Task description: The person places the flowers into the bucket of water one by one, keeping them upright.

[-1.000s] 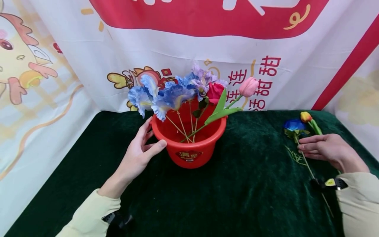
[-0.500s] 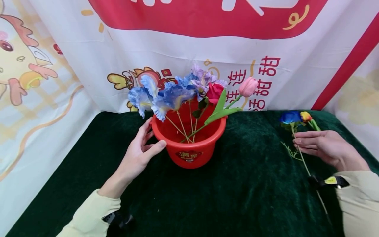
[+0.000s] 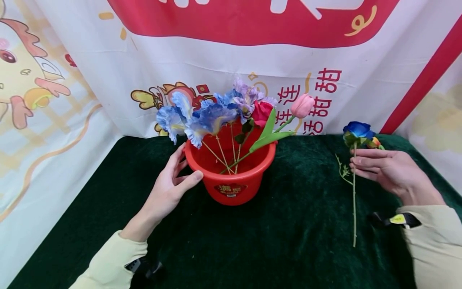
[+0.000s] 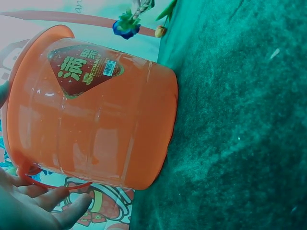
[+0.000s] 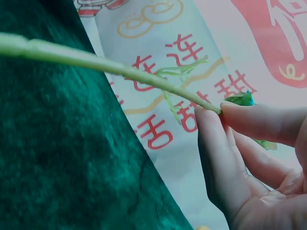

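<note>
A red plastic bucket [image 3: 232, 190] stands upright on the table, holding several artificial flowers: blue irises [image 3: 213, 118], a purple iris [image 3: 249, 96], a red rose [image 3: 262, 113] and a pink tulip [image 3: 303, 106]. My left hand [image 3: 167, 182] holds the bucket's left side, thumb at the rim and fingers by the handle [image 4: 57, 186]. At the right, my right hand [image 3: 393, 172] pinches the stem [image 5: 120, 69] of a blue rose [image 3: 358, 130] between thumb and fingers. The rose is upright, bloom on top, with its stem end hanging below the hand.
A yellow-red tulip [image 3: 375, 143] lies behind the right hand, partly hidden by the rose. Dark green velvet cloth [image 3: 281, 245] covers the table. A printed white and red curtain [image 3: 216, 56] closes off the back and sides.
My right hand has lifted the blue rose and shifted it slightly left, turning its slanted stem nearly vertical. The left hand and bucket have stayed put.
</note>
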Tool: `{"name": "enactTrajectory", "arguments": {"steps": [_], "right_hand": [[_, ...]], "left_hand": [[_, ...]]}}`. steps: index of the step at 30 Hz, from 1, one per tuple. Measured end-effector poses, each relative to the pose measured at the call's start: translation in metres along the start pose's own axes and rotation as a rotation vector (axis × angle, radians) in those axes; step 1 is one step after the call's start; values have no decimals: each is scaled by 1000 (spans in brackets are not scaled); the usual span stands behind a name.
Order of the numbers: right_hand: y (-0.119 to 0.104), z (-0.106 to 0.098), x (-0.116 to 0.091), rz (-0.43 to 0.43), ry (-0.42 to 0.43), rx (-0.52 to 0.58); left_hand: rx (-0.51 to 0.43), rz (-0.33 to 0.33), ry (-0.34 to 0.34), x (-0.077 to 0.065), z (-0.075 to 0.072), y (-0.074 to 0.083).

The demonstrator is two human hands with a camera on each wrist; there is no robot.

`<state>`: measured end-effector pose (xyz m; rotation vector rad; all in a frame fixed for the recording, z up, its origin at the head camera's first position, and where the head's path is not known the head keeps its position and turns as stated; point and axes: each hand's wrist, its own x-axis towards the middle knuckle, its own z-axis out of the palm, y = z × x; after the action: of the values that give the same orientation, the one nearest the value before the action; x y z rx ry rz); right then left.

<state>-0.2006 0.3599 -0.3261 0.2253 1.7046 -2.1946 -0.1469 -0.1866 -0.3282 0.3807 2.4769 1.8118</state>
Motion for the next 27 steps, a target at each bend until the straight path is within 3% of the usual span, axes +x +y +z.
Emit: {"name": "enactTrajectory", "arguments": {"steps": [9, 22, 27], "right_hand": [[-6, 18, -3, -13, 50, 94], [-13, 48, -12, -56, 88, 359], [-16, 57, -15, -38, 89, 463]], "left_hand": [[9, -2, -1, -1, -1, 1], [1, 10, -3, -1, 0, 1], [-6, 14, 1, -1, 0, 1]]}}
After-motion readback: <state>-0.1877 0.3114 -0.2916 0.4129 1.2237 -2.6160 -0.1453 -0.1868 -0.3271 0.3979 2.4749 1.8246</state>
